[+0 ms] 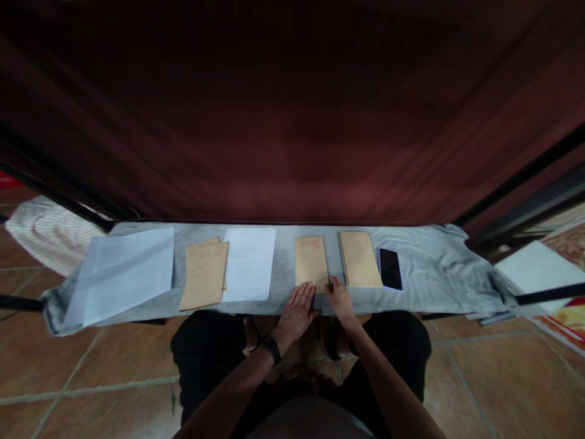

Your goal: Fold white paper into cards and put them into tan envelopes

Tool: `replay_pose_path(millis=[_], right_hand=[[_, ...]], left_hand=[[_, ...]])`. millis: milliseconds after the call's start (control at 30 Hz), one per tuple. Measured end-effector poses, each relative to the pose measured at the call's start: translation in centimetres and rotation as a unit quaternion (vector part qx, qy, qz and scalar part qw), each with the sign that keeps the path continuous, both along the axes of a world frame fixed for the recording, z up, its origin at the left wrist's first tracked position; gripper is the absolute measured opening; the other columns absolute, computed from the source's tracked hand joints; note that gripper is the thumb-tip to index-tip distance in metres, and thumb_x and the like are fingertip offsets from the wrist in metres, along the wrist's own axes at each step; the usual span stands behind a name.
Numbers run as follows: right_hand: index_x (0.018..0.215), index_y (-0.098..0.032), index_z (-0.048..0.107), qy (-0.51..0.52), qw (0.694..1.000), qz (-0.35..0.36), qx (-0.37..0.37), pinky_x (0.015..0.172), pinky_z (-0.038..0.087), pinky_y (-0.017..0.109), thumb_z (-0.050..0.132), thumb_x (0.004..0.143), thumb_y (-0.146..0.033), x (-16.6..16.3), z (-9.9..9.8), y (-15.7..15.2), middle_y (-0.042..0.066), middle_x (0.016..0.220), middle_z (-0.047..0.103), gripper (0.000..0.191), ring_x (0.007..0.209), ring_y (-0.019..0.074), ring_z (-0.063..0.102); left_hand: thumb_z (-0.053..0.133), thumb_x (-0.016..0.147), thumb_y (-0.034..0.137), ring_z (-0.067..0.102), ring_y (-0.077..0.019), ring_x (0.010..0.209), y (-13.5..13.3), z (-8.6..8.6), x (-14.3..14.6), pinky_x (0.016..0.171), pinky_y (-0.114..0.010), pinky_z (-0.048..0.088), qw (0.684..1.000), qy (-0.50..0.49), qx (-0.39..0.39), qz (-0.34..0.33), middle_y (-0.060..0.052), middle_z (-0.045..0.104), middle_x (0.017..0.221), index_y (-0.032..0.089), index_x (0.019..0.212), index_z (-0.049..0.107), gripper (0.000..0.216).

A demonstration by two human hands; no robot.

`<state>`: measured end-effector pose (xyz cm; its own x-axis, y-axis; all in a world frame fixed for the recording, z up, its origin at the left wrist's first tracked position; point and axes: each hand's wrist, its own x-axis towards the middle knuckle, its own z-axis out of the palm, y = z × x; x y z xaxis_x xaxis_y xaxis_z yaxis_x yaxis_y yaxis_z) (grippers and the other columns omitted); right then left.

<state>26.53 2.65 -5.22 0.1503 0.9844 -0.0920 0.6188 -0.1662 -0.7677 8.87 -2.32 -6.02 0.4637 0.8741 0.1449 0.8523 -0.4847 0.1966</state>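
Observation:
A brown paper envelope (311, 259) lies in front of me on the grey cloth, its short lower edge toward me. My left hand (298, 308) rests flat on its lower left part, fingers stretched out. At the lower right corner, my right hand (339, 297) is closed, with curled fingers pinching the envelope's edge. The exact grip of those fingertips is partly hidden. A neat stack of brown envelopes (361, 259) sits just right of it. Further left, a few more brown envelopes (204, 274) overlap the edge of a white paper sheet (250, 262).
Large white sheets (125, 271) lie at the left end of the narrow bench covered in grey cloth (439, 262). A dark-screened phone (390, 268) is right of the stack. Dark red fabric (292, 152) hangs behind, and black metal bars (525, 180) flank both sides.

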Motion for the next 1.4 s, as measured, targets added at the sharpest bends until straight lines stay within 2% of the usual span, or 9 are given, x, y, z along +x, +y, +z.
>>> replay_pose_path(millis=[100, 233, 300, 533, 700, 867, 1067, 1233, 1400], right_hand=[[0.135, -0.013, 0.056, -0.104, 0.992, 0.033, 0.07, 0.099, 0.047, 0.045, 0.043, 0.096, -0.026, -0.9, 0.4, -1.5, 0.02, 0.125, 0.065, 0.043, 0.115, 0.0293, 0.061], [0.148, -0.015, 0.047, -0.205, 0.934, 0.222, 0.189, 0.114, 0.037, 0.043, 0.037, 0.102, -0.026, -2.2, -0.2, -3.9, 0.014, 0.146, 0.055, 0.048, 0.137, 0.0235, 0.047], [0.152, -0.013, 0.04, -0.23, 0.919, 0.249, 0.203, 0.118, 0.034, 0.043, 0.036, 0.103, -0.029, -2.1, -0.8, -4.8, 0.014, 0.151, 0.05, 0.052, 0.142, 0.023, 0.042], [0.155, -0.016, 0.035, -0.286, 0.903, 0.255, 0.195, 0.118, 0.032, 0.049, 0.041, 0.102, -0.031, -0.4, -1.5, -6.0, 0.014, 0.159, 0.038, 0.055, 0.147, 0.0266, 0.035], [0.148, -0.021, 0.048, -0.295, 0.909, 0.227, 0.188, 0.118, 0.03, 0.054, 0.044, 0.102, -0.03, -1.0, -1.3, -6.1, 0.01, 0.157, 0.042, 0.048, 0.146, 0.0295, 0.035], [0.154, -0.029, 0.037, -0.301, 0.911, 0.218, 0.178, 0.117, 0.03, 0.053, 0.044, 0.102, -0.034, -1.2, -1.4, -6.1, 0.006, 0.16, 0.038, 0.053, 0.146, 0.0298, 0.035], [0.156, -0.03, 0.031, -0.316, 0.904, 0.226, 0.176, 0.117, 0.032, 0.052, 0.044, 0.101, -0.036, -1.0, -1.8, -6.0, 0.004, 0.162, 0.031, 0.057, 0.146, 0.0304, 0.036], [0.158, -0.031, 0.027, -0.313, 0.905, 0.224, 0.18, 0.117, 0.032, 0.052, 0.044, 0.101, -0.036, -1.0, -1.9, -6.0, 0.003, 0.162, 0.03, 0.059, 0.146, 0.0305, 0.037], [0.156, -0.031, 0.032, -0.301, 0.91, 0.213, 0.19, 0.116, 0.033, 0.054, 0.044, 0.101, -0.035, -1.2, -2.2, -6.0, 0.005, 0.161, 0.035, 0.056, 0.146, 0.0314, 0.037]], left_hand=[[0.048, 0.098, 0.041, 0.027, -0.0274, 0.15, 0.1, -0.4, 0.2, 0.121, -0.049, 0.029, 1.0, -0.002, 0.006, -0.001, -0.018, 0.033, 0.16, 0.01, 0.154, 0.032, 0.065], [0.043, 0.098, 0.03, 0.029, -0.0255, 0.15, 0.1, -0.5, -0.1, 0.121, -0.047, 0.03, 1.0, 0.008, 0.0, -0.005, -0.018, 0.035, 0.159, 0.008, 0.154, 0.03, 0.062], [0.04, 0.097, 0.024, 0.027, -0.0245, 0.15, -0.2, -0.6, -0.5, 0.122, -0.046, 0.029, 1.0, 0.013, 0.001, -0.005, -0.017, 0.034, 0.16, 0.007, 0.154, 0.03, 0.061], [0.034, 0.102, 0.029, 0.028, -0.0228, 0.15, 1.1, 0.5, -1.2, 0.122, -0.047, 0.029, 1.0, 0.0, 0.004, -0.016, -0.014, 0.035, 0.16, 0.012, 0.155, 0.031, 0.055], [0.033, 0.104, 0.034, 0.026, -0.0229, 0.151, 7.5, 1.2, 1.2, 0.123, -0.045, 0.026, 0.999, -0.006, -0.011, -0.032, -0.015, 0.036, 0.16, 0.009, 0.153, 0.035, 0.055], [0.035, 0.103, 0.036, 0.025, -0.0241, 0.151, 13.8, 0.5, 2.7, 0.124, -0.047, 0.021, 1.0, 0.01, -0.021, -0.019, -0.012, 0.035, 0.16, 0.012, 0.153, 0.036, 0.056], [0.034, 0.102, 0.034, 0.025, -0.0244, 0.151, 18.1, -0.3, 3.2, 0.123, -0.053, 0.02, 1.0, 0.018, -0.014, 0.02, -0.011, 0.038, 0.16, 0.018, 0.155, 0.033, 0.056], [0.035, 0.102, 0.035, 0.026, -0.025, 0.151, 18.7, -0.1, 3.1, 0.122, -0.053, 0.02, 1.0, 0.018, -0.013, 0.022, -0.011, 0.039, 0.159, 0.018, 0.155, 0.034, 0.055], [0.033, 0.104, 0.037, 0.027, -0.023, 0.151, 14.9, 0.5, 1.7, 0.123, -0.05, 0.021, 0.999, 0.004, -0.03, -0.02, -0.008, 0.036, 0.161, 0.019, 0.154, 0.037, 0.053]])
